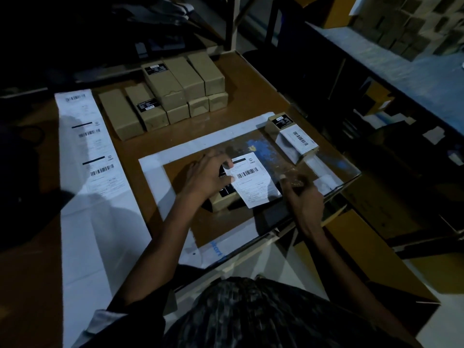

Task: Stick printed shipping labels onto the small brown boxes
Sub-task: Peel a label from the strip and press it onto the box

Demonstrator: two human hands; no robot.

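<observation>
— Materials under the hands?
— Matte brown card: a small box (221,200), squared edges, black printed panel on top. Across it, a white paper shipping label (252,179), flat and rectangular, barcode near the middle, one corner overhanging the box toward the right.

— Left hand?
— Left hand (208,175) spread over the box's left part, fingers curved down, fingertips pressing the label's left edge.

— Right hand?
— Right hand (305,197) just right of the label, apart from it, fingers curled in; hard to tell in the dim light whether anything sits inside them.

— Work surface?
— Worn brown board (263,146), scuffed, blotched with blue paint, framed by white strips, glossy in places.

— Finished pieces?
— One labelled box (292,136) at the board's far right corner, white label wrapped over its near end, black panel showing at the far end.

— And the rest?
— Stack of plain brown boxes (163,96) at the far side of the table, two tiers toward the right, low ones on the left, a couple with black panels. Long white strip of printed labels (93,156) lying flat along the left, barcodes repeating down its length, shadows across the near part. Blurred cartons (414,26) piled far right, beyond a dark gap. Dark patterned clothing (263,315) at the bottom edge.
</observation>
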